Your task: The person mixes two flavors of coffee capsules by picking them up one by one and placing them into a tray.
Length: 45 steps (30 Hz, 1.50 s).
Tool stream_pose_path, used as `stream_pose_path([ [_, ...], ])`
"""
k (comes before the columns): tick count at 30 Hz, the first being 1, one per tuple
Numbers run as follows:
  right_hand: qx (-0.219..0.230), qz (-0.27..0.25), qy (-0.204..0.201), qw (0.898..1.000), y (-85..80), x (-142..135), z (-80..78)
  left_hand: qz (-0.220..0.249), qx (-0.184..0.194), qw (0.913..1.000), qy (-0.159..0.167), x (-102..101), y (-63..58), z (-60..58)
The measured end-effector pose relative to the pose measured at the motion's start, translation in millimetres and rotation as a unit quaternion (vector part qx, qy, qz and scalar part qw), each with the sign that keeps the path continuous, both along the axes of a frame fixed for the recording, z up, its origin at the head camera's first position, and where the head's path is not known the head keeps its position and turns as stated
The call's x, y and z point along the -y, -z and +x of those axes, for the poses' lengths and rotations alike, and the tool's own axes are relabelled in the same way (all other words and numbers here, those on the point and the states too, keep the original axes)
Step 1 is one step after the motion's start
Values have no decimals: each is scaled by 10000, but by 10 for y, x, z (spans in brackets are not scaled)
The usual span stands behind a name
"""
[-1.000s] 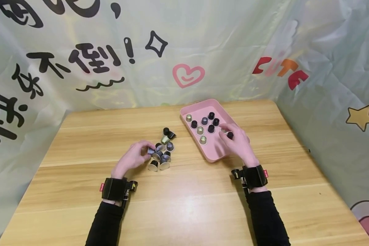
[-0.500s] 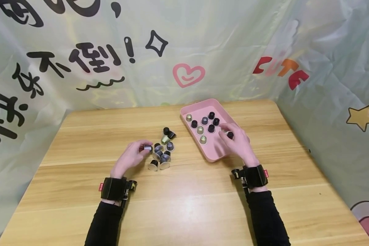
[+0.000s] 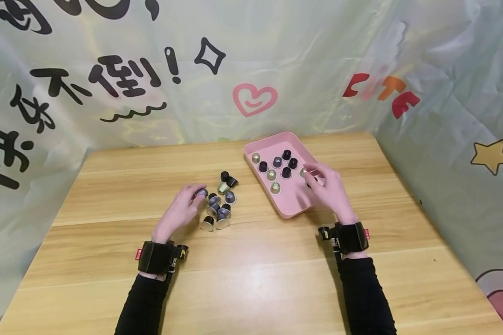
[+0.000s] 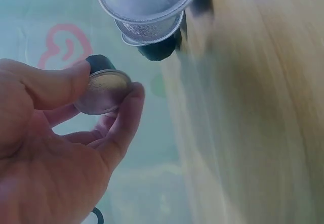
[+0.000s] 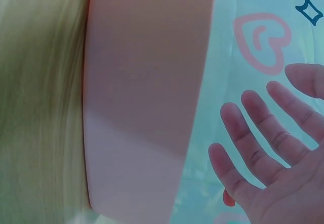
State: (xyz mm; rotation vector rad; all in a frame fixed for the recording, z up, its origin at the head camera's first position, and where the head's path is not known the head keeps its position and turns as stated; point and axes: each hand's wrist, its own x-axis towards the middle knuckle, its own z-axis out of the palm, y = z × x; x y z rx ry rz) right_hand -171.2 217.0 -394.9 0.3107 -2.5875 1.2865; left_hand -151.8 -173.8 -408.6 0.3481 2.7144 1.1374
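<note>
My left hand (image 3: 180,209) pinches a blue-grey coffee capsule (image 3: 201,192) between thumb and fingers, just left of a loose pile. In the left wrist view, the silvery lid of this capsule (image 4: 104,93) faces the camera. The pile mixes black, blue-grey and green capsules, some lying on their sides, such as a green one (image 3: 223,188). Over the right side of a pink tray (image 3: 291,209) hovers my right hand (image 3: 331,188). Its fingers are spread and hold nothing in the right wrist view. Beneath them a black capsule (image 3: 312,182) is partly hidden.
Several capsules stand lid-down in the tray, among them a black one (image 3: 286,172) and a pale green one (image 3: 275,188). The wooden table (image 3: 251,279) meets a printed cloth backdrop (image 3: 310,70) behind and at the right.
My left hand has drawn the blue-grey capsule away from the pile, up and left, and turned it. My right hand has shifted slightly right, uncovering more of a green capsule in the tray.
</note>
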Motion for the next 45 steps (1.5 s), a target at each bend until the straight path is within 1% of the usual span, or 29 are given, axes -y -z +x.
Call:
stream_pose_path([
  [4, -4, -30, 25, 10000, -6, -13, -4, 274, 26, 9996, -38, 2, -12, 4],
  [7, -22, -29, 28, 10000, -7, -23, -3, 374, -46, 9993, -29, -7, -25, 7],
  [15, -55, -47, 59, 10000, -12, -30, 6, 613, -540, 9967, -45, -111, -88, 28],
  [20, -58, -54, 68, 9999, -15, -45, 5, 1040, -596, 9928, -63, -263, -144, 65],
  [24, -19, -44, 117, 9999, -25, -60, 11, 1227, -756, 9895, 114, -445, -202, 106],
  [27, 36, -90, 129, 9999, -29, -71, 13, 1228, -871, 9882, 273, -606, -253, 128],
  [30, 13, -125, 115, 9999, -29, -83, 16, 1114, -886, 9891, 386, -810, -298, 129],
  [33, -32, -129, 127, 9998, -31, -93, 24, 988, -952, 9890, 546, -1054, -315, 102],
  [36, -31, -132, 137, 9998, -41, -94, 31, 841, -1089, 9870, 829, -1292, -289, 62],
  [39, -7, -138, 127, 9998, -46, -91, 31, 619, -1105, 9857, 1110, -1486, -247, 18],
  [42, -8, -134, 137, 9998, -46, -90, 29, 222, -1131, 9850, 1284, -1641, -217, -30],
  [45, -16, -140, 159, 9998, -48, -89, 30, -227, -1324, 9816, 1359, -1759, -193, -78],
])
